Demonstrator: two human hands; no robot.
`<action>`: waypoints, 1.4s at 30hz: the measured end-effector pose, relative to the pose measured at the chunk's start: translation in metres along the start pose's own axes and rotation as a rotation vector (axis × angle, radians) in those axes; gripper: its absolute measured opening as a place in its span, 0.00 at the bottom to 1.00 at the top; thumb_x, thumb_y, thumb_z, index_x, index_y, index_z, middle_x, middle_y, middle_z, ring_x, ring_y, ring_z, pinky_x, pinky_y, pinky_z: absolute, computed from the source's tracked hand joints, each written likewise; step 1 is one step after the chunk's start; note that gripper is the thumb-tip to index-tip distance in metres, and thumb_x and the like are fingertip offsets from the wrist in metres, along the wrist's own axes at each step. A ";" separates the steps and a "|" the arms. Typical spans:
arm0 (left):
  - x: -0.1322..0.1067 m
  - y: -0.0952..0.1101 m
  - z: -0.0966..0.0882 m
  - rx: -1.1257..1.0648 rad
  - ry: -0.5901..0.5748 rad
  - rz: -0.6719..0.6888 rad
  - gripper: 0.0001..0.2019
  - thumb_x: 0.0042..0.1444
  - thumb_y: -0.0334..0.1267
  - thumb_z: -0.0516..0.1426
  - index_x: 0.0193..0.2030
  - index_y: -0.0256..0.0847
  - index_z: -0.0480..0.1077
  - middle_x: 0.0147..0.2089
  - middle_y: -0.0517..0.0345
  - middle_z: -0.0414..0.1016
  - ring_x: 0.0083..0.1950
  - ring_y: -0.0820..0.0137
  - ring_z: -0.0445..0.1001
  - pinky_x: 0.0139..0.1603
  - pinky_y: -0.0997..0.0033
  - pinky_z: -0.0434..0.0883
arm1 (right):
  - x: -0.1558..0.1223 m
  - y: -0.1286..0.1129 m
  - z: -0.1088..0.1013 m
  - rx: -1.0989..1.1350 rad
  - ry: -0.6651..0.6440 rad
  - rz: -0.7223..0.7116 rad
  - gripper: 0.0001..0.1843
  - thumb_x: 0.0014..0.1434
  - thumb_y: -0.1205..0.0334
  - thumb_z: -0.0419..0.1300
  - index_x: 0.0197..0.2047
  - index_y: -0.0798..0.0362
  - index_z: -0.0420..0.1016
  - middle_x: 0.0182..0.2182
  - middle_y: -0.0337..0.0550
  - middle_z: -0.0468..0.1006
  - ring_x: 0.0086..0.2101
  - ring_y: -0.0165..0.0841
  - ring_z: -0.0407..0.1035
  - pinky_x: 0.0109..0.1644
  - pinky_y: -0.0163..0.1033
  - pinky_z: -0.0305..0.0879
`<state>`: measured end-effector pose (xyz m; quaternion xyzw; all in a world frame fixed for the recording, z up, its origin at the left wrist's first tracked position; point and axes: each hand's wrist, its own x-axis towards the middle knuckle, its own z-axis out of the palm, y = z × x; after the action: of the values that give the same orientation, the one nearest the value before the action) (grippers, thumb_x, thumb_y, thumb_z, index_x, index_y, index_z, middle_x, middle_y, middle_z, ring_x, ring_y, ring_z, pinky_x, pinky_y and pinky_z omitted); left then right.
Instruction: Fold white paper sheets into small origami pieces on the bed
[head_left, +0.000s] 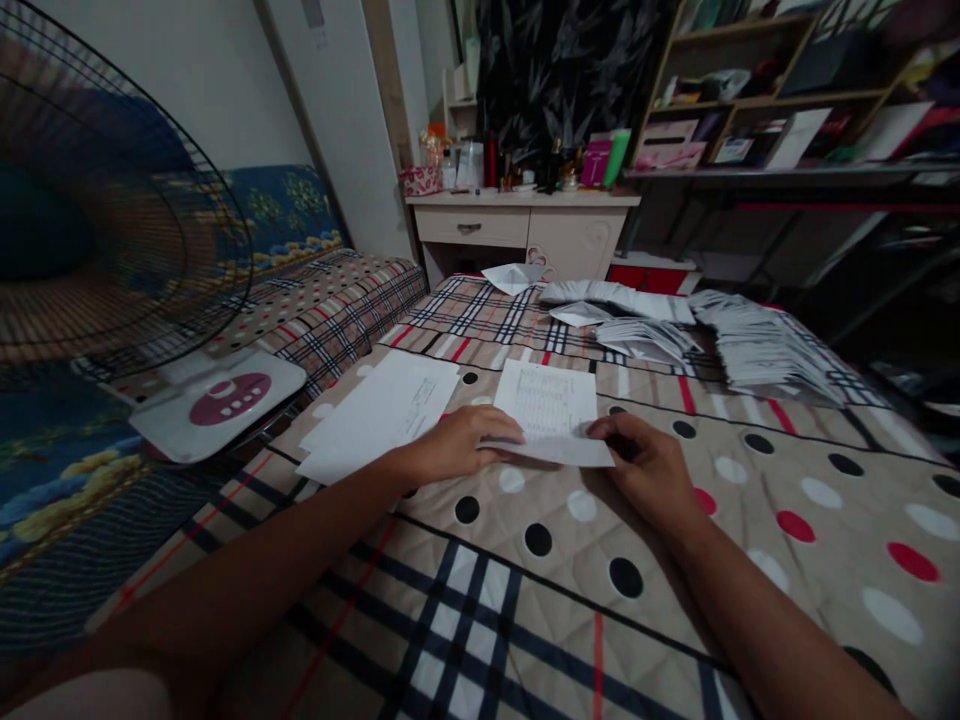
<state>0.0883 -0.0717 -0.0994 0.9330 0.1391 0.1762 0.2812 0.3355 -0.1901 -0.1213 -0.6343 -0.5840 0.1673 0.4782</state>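
The left hand (pixel 474 440) and right hand (pixel 646 462) each hold one end of a sheet's (pixel 544 395) folded near edge, fingers curled nearly closed. The sheet lies on the bed (pixel 645 660) between them: white, printed with a table, its flap blank. Loose papers (pixel 379 405) lie left; folded stacks (pixel 765 345) lie beyond. Behind, the desk's (pixel 566 240) drawer (pixel 435 225) is closed. Shelf (pixel 772 101) compartments contain boxes (pixel 799 138).

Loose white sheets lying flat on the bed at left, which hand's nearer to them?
Left. The left hand is just right of the loose white sheets; the right hand is farther right, at the far end of the folded printed sheet.
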 end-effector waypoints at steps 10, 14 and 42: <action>0.048 -0.022 0.012 -0.179 0.364 -0.540 0.10 0.49 0.38 0.64 0.36 0.35 0.79 0.33 0.54 0.80 0.34 0.65 0.76 0.36 0.69 0.70 | 0.015 0.015 0.003 -0.127 0.147 0.224 0.08 0.52 0.56 0.60 0.28 0.52 0.71 0.22 0.40 0.75 0.25 0.35 0.69 0.32 0.39 0.62; 0.059 -0.023 0.011 0.259 0.322 -0.593 0.10 0.49 0.42 0.65 0.34 0.38 0.79 0.36 0.52 0.77 0.35 0.64 0.74 0.37 0.67 0.68 | 0.026 0.013 0.005 -0.436 0.179 0.206 0.07 0.50 0.59 0.59 0.28 0.53 0.76 0.28 0.46 0.79 0.30 0.39 0.71 0.33 0.40 0.60; 0.061 -0.022 0.031 -0.669 0.616 -0.466 0.15 0.46 0.48 0.66 0.30 0.36 0.75 0.30 0.59 0.76 0.32 0.71 0.72 0.34 0.74 0.68 | 0.028 0.016 0.004 0.430 0.367 0.321 0.18 0.45 0.49 0.69 0.33 0.53 0.73 0.26 0.37 0.74 0.26 0.30 0.65 0.28 0.35 0.60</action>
<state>0.1520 -0.0473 -0.1214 0.6410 0.3557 0.4106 0.5422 0.3493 -0.1608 -0.1260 -0.6223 -0.3316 0.2432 0.6661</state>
